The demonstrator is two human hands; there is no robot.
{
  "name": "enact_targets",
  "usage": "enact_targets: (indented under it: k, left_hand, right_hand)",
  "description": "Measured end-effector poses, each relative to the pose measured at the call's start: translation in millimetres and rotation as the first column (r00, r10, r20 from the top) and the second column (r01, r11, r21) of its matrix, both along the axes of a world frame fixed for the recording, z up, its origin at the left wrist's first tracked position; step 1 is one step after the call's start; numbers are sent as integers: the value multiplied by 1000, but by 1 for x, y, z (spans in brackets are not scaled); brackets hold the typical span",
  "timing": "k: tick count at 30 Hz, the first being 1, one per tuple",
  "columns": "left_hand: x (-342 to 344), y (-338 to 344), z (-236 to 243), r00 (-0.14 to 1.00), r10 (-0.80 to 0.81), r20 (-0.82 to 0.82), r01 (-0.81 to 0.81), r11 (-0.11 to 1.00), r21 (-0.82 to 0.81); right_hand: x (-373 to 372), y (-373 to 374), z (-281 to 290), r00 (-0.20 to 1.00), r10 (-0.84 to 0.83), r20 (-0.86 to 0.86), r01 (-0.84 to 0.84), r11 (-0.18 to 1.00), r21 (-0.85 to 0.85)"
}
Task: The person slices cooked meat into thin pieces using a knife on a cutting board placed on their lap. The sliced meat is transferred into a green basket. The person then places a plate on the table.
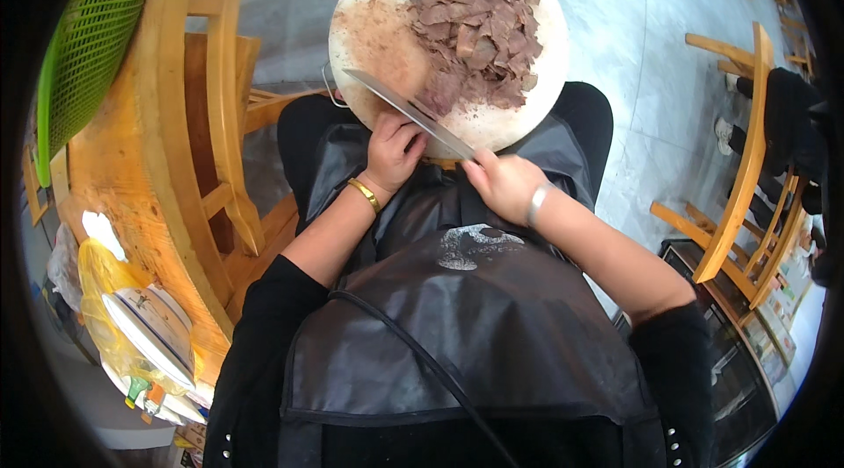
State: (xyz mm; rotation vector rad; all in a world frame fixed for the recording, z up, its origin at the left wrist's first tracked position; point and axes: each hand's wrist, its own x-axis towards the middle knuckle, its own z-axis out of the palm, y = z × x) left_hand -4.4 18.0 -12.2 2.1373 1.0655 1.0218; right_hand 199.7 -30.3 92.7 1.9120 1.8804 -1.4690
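A round white board rests over my lap, stained brown on its left part. A pile of thin, dark reddish-brown meat slices covers its right part. My right hand is closed around the handle of a long knife, whose blade lies diagonally toward the upper left across the board. My left hand is closed at the board's near edge, just beneath the blade, fingers curled over something I cannot make out. A dark apron covers my front.
At left, a wooden table holds a green plastic basket, stacked plates and yellow plastic bags. Wooden chairs stand at right, beside someone's dark-clothed legs and shoe on the grey tiled floor.
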Motion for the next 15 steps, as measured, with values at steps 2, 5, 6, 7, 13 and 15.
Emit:
enact_targets:
  k: [2,5,6,7,13,15]
  left_hand:
    - [3,3,1,1000,-26,15,26,999,22]
    - [-2,9,10,995,-97,-12,97,995,-10]
    - [-3,11,16,992,-127,-22,127,992,-21]
    - [-6,9,22,989,-139,-49,138,990,-32]
    - [-7,4,24,993,-97,-63,95,995,-34]
    - [-1,2,21,996,-79,-32,77,995,-62]
  right_hand:
    - [-12,17,-26,1000,14,1,-14,996,85]
    - [-8,17,-33,998,-22,-50,29,989,143]
    - [-3,20,-35,994,-45,-96,61,984,170]
    - [3,23,-40,988,-75,-137,97,983,156]
    - [5,26,-38,978,-105,-182,136,977,165]
    - [8,23,-37,989,-48,-143,81,967,240]
